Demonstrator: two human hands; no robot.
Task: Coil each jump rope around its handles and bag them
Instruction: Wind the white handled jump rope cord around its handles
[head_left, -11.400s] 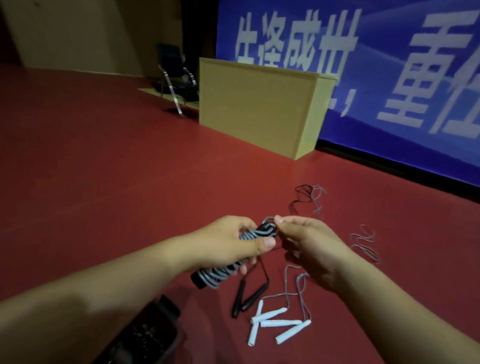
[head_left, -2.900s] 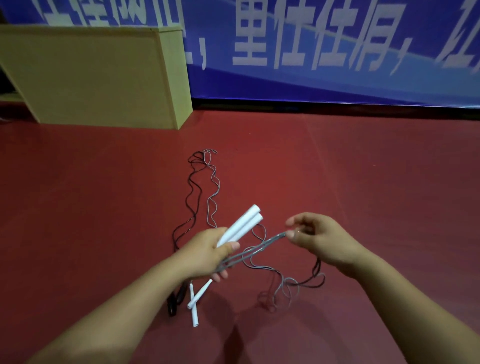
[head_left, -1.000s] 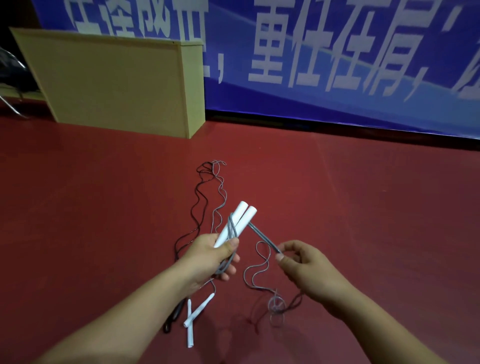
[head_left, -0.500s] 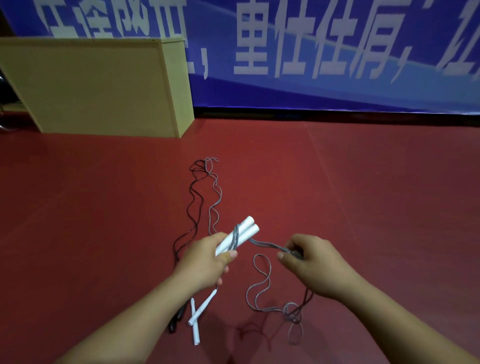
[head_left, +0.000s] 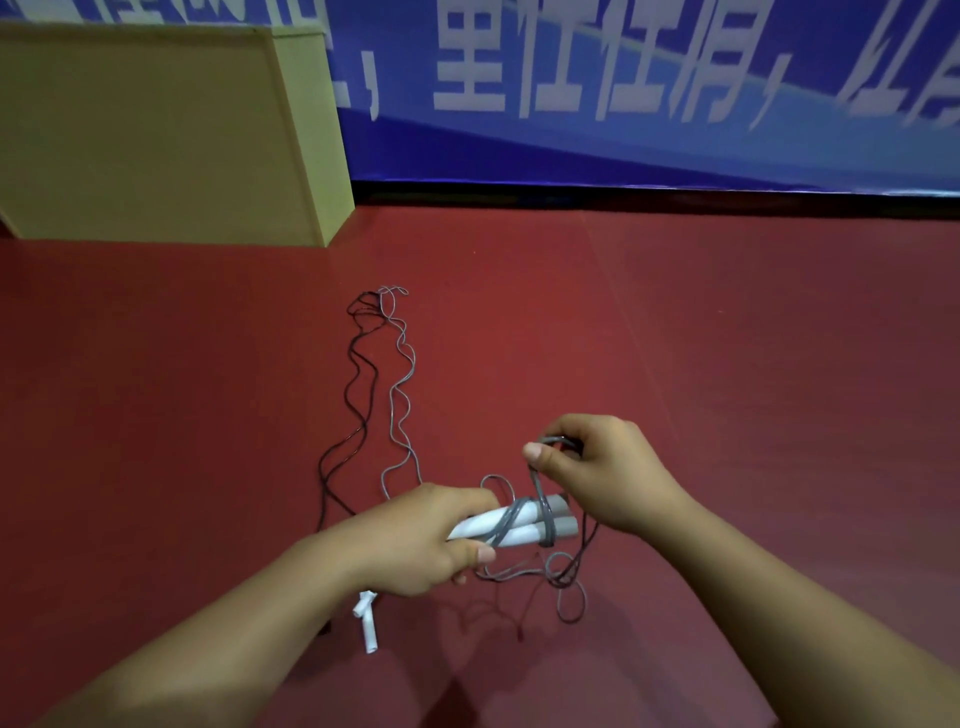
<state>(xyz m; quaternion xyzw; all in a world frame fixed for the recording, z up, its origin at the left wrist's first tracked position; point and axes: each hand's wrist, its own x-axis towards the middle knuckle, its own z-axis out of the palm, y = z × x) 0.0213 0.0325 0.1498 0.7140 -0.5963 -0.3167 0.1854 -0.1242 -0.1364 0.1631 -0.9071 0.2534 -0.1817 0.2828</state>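
Two white handles (head_left: 511, 524) are held side by side in the left hand (head_left: 421, 540), whose fingers and thumb are curled round their near-left ends. The handles lie roughly level, with their free ends pointing right. Two turns of grey rope (head_left: 540, 499) are seen wrapped round the handles near the free ends.

A doubled length of the grey rope is pinched between the thumb and curled fingers of the right hand (head_left: 602, 467), which is held just above and to the right of the handles. From the pinch the rope runs down to the handles. The slack hangs below both hands and is seen in loose loops over the floor (head_left: 753, 389).

A second pair of white handles (head_left: 368, 621) lies on the floor, partly hidden under the left forearm. From that area a grey cord (head_left: 397, 395) and a black cord (head_left: 356, 395) are laid side by side in wavy lines toward the far side, ending in a small tangle. Which cord belongs to which handles cannot be told.

A tan box (head_left: 156, 135) stands at the far left. A blue banner (head_left: 649, 78) with white characters runs along the far side
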